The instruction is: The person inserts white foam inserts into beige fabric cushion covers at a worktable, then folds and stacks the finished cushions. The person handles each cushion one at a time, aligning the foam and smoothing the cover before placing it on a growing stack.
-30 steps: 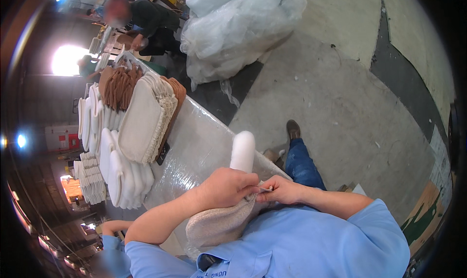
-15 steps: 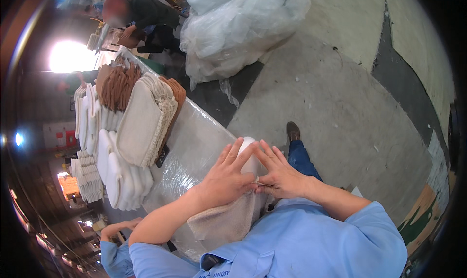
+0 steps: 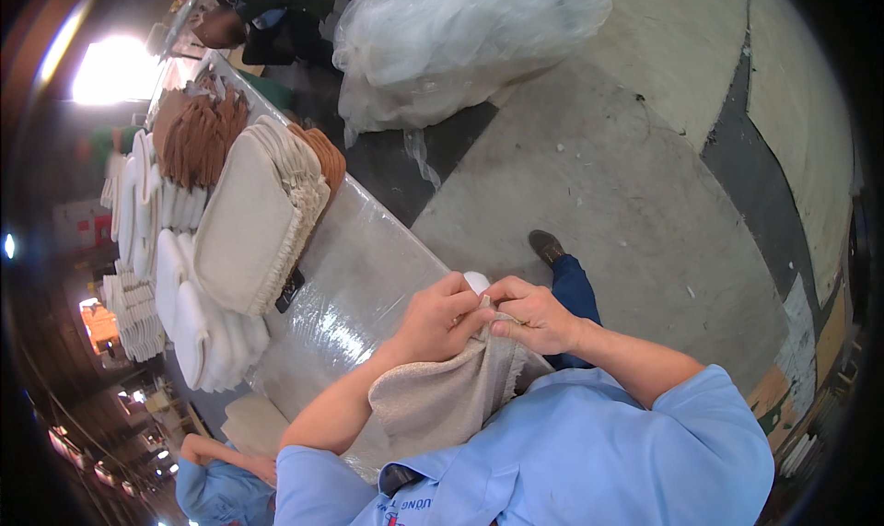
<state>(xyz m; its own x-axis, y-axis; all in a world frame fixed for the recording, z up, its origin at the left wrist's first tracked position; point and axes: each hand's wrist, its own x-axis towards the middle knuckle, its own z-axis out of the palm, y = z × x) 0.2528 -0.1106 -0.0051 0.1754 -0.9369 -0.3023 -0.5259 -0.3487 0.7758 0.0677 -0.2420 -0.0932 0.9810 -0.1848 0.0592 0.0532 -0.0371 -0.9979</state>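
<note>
Both my hands are closed near the table's right edge, fingertips almost meeting. My left hand [image 3: 444,316] pinches the top edge of a beige fabric piece [image 3: 437,392] between thumb and fingers. Beside it, my right hand [image 3: 536,316] pinches the same edge, where a small pale tip shows between the fingers. The fabric hangs down in folds toward my shirt, with a fringed edge on its right side. Just beyond my fingertips is a rounded white object [image 3: 476,281], partly hidden by the hands; its kind is unclear.
On the film-covered table [image 3: 345,259] are stacked beige fabric pieces [image 3: 241,217], brown pieces [image 3: 201,139] and folded white ones [image 3: 198,314]. A small black object [image 3: 290,291] lies beside them. A co-worker's arm [image 3: 226,454] is at lower left. A plastic-wrapped bundle [image 3: 460,47] stands beyond.
My fingers were spread, with thumbs and forefingers together at the fabric; now they have curled in around its edge. The fabric is lifted more into view. My view has shifted slightly.
</note>
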